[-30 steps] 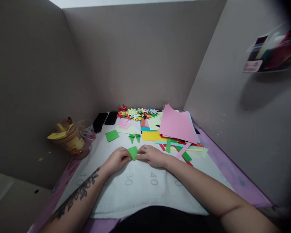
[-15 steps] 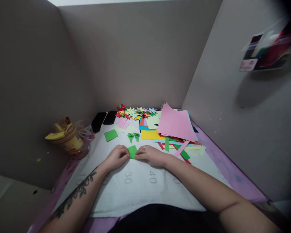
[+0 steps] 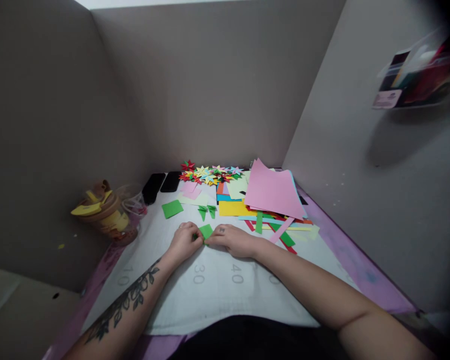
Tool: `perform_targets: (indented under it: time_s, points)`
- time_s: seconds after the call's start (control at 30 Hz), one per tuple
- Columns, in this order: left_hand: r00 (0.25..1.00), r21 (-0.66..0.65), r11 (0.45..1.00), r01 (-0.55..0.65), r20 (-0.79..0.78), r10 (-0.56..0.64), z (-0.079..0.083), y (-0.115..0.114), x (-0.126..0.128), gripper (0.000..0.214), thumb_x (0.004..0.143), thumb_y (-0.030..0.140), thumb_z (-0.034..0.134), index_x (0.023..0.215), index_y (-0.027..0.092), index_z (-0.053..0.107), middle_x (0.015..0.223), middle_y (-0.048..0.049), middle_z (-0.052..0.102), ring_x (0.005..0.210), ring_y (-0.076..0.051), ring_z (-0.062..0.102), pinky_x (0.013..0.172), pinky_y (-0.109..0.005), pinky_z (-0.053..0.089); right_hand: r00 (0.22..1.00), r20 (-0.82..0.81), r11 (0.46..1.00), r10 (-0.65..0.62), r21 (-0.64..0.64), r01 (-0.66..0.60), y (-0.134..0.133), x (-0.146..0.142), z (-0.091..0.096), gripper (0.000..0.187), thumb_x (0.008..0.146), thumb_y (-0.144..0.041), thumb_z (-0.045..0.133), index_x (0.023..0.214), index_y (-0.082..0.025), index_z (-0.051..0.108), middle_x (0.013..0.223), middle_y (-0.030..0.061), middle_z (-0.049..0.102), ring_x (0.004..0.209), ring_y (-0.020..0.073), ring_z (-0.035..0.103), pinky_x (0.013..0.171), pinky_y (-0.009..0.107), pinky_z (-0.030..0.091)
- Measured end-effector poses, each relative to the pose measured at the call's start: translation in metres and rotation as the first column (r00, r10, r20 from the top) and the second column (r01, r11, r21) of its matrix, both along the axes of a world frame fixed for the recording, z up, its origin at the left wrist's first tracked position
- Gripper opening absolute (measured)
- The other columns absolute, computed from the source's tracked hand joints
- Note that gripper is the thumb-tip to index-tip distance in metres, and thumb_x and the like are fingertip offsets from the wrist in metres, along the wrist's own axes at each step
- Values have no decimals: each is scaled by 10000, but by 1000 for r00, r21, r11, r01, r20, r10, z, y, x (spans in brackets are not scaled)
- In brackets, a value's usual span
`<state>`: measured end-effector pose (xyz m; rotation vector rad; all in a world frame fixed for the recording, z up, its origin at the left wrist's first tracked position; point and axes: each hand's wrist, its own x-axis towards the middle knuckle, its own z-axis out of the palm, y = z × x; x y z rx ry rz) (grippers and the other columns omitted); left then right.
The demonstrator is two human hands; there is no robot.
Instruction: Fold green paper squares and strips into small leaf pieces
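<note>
A small green paper square (image 3: 206, 231) lies on the white cloth between my two hands. My left hand (image 3: 186, 238) pinches its left edge, fingers curled. At its lower right, the fingertips of my right hand (image 3: 230, 240) press together on the paper near the lower corner. Just beyond sit two folded green paper pieces (image 3: 207, 212) with pointed ends. Another green paper square (image 3: 172, 209) lies flat to the upper left of my left hand.
Folded paper stars (image 3: 210, 175) are heaped at the back. Pink sheets (image 3: 272, 192) and coloured strips (image 3: 281, 230) lie on the right. Two black phones (image 3: 170, 182) and a brown cup (image 3: 108, 215) stand at the left. Grey panels (image 3: 217, 90) surround the table.
My left hand has shifted slightly right, its fingers now nearer the lower corner of the green paper square. My right hand has barely moved.
</note>
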<state>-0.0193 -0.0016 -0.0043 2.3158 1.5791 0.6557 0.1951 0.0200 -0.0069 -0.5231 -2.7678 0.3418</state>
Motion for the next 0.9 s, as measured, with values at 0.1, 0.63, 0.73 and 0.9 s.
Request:
perform_targets:
  time_s: [0.1, 0.63, 0.73, 0.9]
  points:
    - [1000, 5, 1000, -5, -1, 5, -1, 0, 0, 106, 705, 200, 526, 658, 188, 620, 796, -44, 600, 825, -196, 524, 787, -313, 385, 1000, -2, 999, 16, 33, -16, 0, 0, -1, 337, 868, -141, 465, 1148, -278, 594, 1014, 52, 620, 958, 192, 485, 831, 327, 383]
    - [996, -8, 996, -91, 5, 91, -1, 1, 5, 116, 689, 194, 535, 607, 186, 615, 765, -39, 606, 795, -182, 529, 753, -286, 385, 997, 76, 999, -31, 15, 30, -4, -2, 3, 374, 862, -123, 460, 1183, -290, 556, 1054, 58, 582, 1004, 196, 435, 868, 342, 356]
    - [996, -15, 996, -86, -10, 86, -2, 3, 4, 96, 694, 207, 548, 635, 188, 622, 772, -40, 603, 804, -190, 526, 755, -297, 380, 990, 124, 997, -75, 29, 72, -7, -6, 6, 423, 861, -124, 457, 1231, -325, 509, 1068, 60, 545, 1006, 204, 414, 859, 347, 349]
    - [998, -28, 998, -55, 12, 55, -4, 8, -4, 69, 709, 229, 580, 717, 188, 635, 799, -41, 607, 834, -198, 527, 775, -313, 377, 970, 187, 988, -156, 50, 150, -11, -16, 9, 447, 859, -130, 451, 1244, -354, 487, 1040, 65, 505, 960, 213, 409, 806, 339, 349]
